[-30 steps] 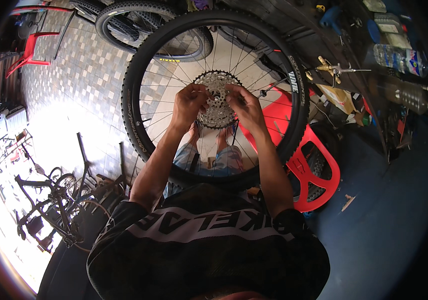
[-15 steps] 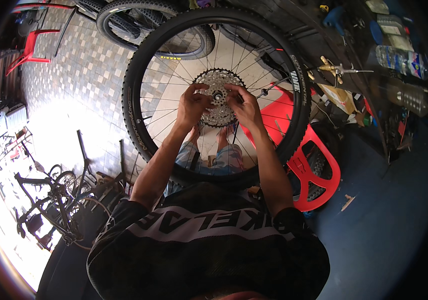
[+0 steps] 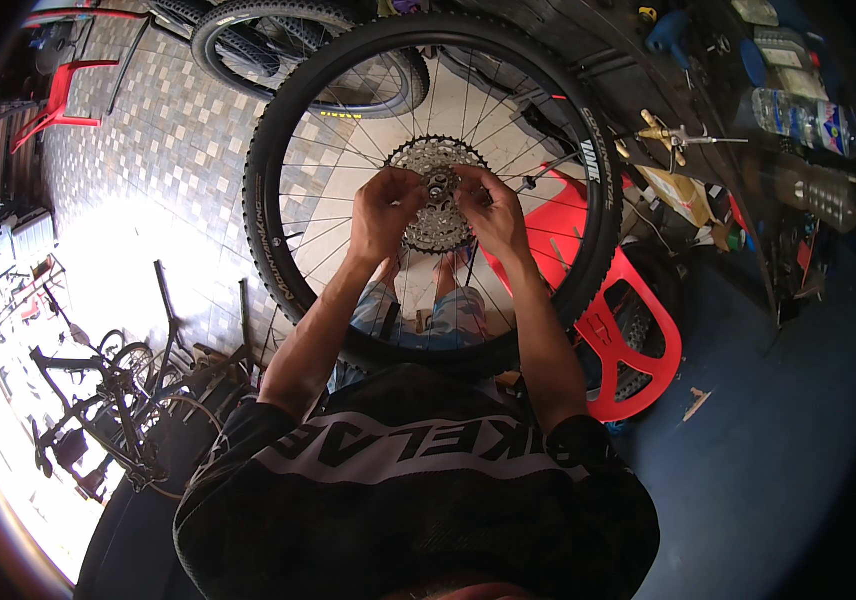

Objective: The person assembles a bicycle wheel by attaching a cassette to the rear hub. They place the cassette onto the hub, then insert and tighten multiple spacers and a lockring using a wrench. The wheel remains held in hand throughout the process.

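A bicycle wheel [image 3: 600, 215] with a black knobby tyre lies flat in front of me, above my knees. At its centre sits a silver cassette [image 3: 438, 235] of stacked sprockets, ringed by dark teeth. My left hand [image 3: 385, 212] is closed at the left of the hub, thumb and fingers pinched. From the right my right hand [image 3: 493, 213] reaches in with bent, pinching fingers. Between the fingertips, over the hub's end, shows what looks like a small sprocket [image 3: 438, 183]; fingers partly cover its edges.
Below the wheel's right side stands a red plastic chair [image 3: 638, 345]. More bicycle wheels [image 3: 213, 45] lean at the far left. A cluttered bench [image 3: 718, 110] with bottles and tools runs along the right. A bike frame [image 3: 98, 400] stands at the left, and another red chair [image 3: 63, 95] beyond.
Both hands have shifted slightly at the hub, with the left fingers curling in more. The small sprocket has tilted or turned a little. The wheel stays almost where it was.
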Tool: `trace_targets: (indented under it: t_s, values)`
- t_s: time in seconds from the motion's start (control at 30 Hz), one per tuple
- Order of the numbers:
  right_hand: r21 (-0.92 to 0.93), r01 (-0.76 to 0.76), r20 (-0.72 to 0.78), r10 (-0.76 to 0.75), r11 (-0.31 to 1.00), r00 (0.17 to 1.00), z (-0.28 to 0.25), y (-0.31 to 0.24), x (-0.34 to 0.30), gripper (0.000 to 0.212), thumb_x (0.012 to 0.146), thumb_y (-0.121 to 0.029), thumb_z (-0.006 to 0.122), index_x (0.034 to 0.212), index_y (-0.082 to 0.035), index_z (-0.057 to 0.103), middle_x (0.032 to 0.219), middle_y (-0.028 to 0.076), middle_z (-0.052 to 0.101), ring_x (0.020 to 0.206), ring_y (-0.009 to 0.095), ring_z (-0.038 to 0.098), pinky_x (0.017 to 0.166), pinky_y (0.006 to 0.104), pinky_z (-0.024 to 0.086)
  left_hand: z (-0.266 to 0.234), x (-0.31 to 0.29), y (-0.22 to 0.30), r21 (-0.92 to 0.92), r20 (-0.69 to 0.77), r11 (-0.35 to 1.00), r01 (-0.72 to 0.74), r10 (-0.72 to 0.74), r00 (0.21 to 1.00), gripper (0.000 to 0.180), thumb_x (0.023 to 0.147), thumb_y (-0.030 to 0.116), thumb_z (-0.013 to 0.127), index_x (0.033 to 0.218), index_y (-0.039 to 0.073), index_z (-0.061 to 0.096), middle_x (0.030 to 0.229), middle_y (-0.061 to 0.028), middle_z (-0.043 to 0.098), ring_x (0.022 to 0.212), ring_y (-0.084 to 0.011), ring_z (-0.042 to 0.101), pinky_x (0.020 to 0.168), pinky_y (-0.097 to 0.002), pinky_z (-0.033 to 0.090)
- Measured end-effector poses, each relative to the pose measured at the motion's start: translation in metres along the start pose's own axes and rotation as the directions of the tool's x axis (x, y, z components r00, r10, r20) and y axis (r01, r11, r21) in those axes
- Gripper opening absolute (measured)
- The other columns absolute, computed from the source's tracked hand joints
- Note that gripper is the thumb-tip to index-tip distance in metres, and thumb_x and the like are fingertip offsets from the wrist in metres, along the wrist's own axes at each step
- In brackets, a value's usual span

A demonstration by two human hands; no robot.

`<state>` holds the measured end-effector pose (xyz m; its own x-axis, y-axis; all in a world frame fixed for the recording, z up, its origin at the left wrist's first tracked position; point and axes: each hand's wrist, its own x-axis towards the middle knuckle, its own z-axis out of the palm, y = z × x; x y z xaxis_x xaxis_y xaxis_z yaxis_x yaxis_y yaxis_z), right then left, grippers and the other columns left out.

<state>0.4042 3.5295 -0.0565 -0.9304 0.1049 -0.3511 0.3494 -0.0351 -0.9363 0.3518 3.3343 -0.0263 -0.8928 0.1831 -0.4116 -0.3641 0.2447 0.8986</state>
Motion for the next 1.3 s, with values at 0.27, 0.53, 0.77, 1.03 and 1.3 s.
trace_targets:
  t_s: [0.27,0.53,0.77,1.03,1.3]
  values:
    - [0.305,-0.176,0.027,0.176,0.936,0.984,-0.002,-0.026,-0.002,0.033,0.097,-0.005,0.069,0.13,-0.009,0.071,0.092,-0.005,0.064,0.078,0.002,0.053,0.067,0.0197,0.043,-0.001,-0.015,0.01,0.475,0.173,0.675,-0.565,0.558,0.811,0.022,0.081,-0.004,0.073,0.097,0.009,0.071,0.11,-0.0072,0.066,0.102,-0.0323,0.067,0.081,-0.0424,0.06]
    - [0.151,-0.114,0.028,0.111,0.982,0.993,0.001,0.012,0.002,0.031,0.095,-0.005,0.069,0.125,-0.007,0.071,0.092,-0.004,0.064,0.079,0.004,0.055,0.068,0.0224,0.045,-0.003,-0.018,-0.006,0.494,0.243,0.726,-0.478,0.413,0.878,0.028,0.084,0.0,0.075,0.111,0.007,0.07,0.126,-0.0137,0.062,0.113,-0.0371,0.066,0.091,-0.0451,0.06]
    - [0.05,-0.065,0.004,0.065,0.997,0.998,0.0,0.022,0.003,0.032,0.092,-0.004,0.068,0.124,-0.007,0.071,0.092,-0.001,0.066,0.081,0.007,0.059,0.072,0.0243,0.049,-0.01,-0.008,-0.019,0.415,0.259,0.786,-0.459,0.381,0.887,0.041,0.086,0.011,0.084,0.123,0.007,0.068,0.131,-0.0179,0.066,0.113,-0.0348,0.069,0.086,-0.0407,0.061]
    - [-0.074,-0.072,-0.045,0.069,0.995,0.997,0.002,0.027,0.003,0.033,0.092,-0.008,0.068,0.125,-0.008,0.071,0.094,0.004,0.071,0.083,0.013,0.065,0.076,0.0294,0.053,-0.006,-0.007,-0.016,0.496,0.265,0.756,-0.427,0.336,0.904,0.059,0.089,0.02,0.08,0.14,0.004,0.056,0.128,-0.0182,0.066,0.12,-0.041,0.06,0.102,-0.0488,0.052]
    - [-0.295,-0.046,-0.058,0.03,0.954,0.998,0.0,0.026,0.005,0.033,0.091,-0.015,0.069,0.123,-0.007,0.071,0.1,0.012,0.076,0.091,0.028,0.073,0.082,0.0379,0.056,-0.011,-0.002,-0.025,0.563,0.323,0.644,-0.518,0.406,0.855,0.057,0.087,0.02,0.081,0.138,0.002,0.06,0.127,-0.017,0.068,0.121,-0.0386,0.06,0.102,-0.0468,0.053]
